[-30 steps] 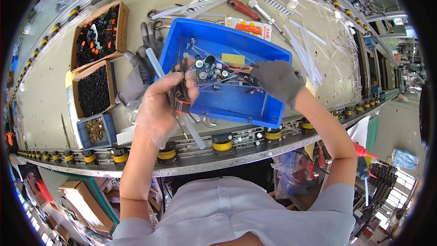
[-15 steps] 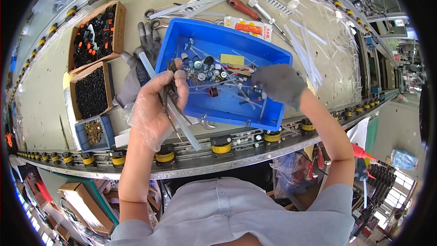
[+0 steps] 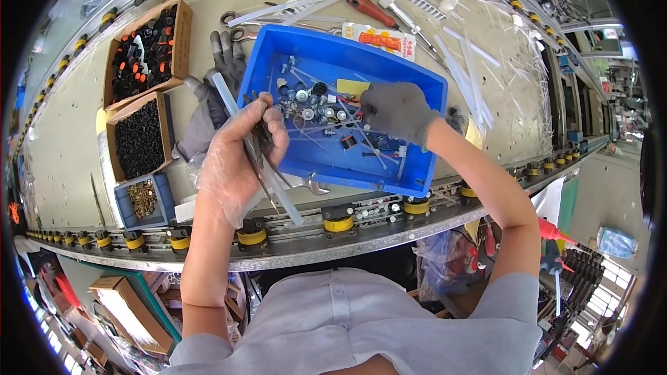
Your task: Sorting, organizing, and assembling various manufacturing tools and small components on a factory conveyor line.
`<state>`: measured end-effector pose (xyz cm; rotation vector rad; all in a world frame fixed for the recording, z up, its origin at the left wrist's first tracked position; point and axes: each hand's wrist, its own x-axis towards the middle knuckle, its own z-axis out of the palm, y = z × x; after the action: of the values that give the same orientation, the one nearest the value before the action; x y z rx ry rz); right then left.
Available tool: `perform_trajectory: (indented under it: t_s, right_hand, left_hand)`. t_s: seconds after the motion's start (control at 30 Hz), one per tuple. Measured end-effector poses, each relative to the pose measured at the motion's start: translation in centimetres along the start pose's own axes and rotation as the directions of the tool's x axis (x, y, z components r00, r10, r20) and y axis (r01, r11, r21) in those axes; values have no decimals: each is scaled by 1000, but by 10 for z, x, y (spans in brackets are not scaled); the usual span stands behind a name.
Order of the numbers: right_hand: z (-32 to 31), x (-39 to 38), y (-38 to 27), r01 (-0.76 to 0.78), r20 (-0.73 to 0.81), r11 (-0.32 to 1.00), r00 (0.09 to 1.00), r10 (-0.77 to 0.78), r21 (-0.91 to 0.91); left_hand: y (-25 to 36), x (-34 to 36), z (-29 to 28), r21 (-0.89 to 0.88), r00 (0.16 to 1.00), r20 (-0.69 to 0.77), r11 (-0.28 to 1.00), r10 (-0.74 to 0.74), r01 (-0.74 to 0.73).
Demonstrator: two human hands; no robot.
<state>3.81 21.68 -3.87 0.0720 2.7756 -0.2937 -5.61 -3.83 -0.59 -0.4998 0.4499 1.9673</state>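
My left hand point(image 3: 240, 146), in a clear plastic glove, is closed around thin dark pointed metal tools point(image 3: 258, 161) and a translucent plastic strip point(image 3: 283, 198), beside the left wall of a blue bin point(image 3: 333, 175). Inside the bin my right hand point(image 3: 399, 107), in a grey glove, has its fingers curled over loose parts; whatever they hold is hidden. Around it lie bolts and nuts point(image 3: 306, 101), a yellow block point(image 3: 353, 87), thin white ties and a small black-and-orange piece point(image 3: 348, 142).
Left stand a box of black and orange caps point(image 3: 142, 52), a box of small black parts point(image 3: 141, 140) and a tray of brass screws point(image 3: 144, 200). An empty grey glove point(image 3: 226, 62), a red-handled screwdriver point(image 3: 368, 10) and wrenches surround the bin. Yellow rollers point(image 3: 338, 219) line the near edge.
My right hand has moved left and slightly up within the bin, toward the yellow block. The black-and-orange piece has shifted right. My left hand has barely moved.
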Motion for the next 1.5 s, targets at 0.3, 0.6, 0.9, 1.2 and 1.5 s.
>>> perform_trajectory:
  t_s: [0.3,0.6,0.9,1.2,1.5]
  right_hand:
    - [-56,-32,-1,-234,-131,967,967,220,-104]
    - [-65,-48,-14,-289,-80,956,953,292,50]
    - [11,-20,-72,-181,192,979,968,160,97]
    - [-94,-28,-56,-155,54,755,986,156,638]
    - [-105,-3,-106,165,51,938,981,-189,305]
  left_hand:
    - [-2,-2,0,57,1000,-19,998,0,1]
    - [-3,-1,0,152,997,-54,987,52,-43]
    - [-13,-2,6,234,995,-80,971,59,-39]
    - [-20,-1,7,7,1000,-12,1000,-16,16]
    - [-19,5,-3,10,996,21,997,-81,81]
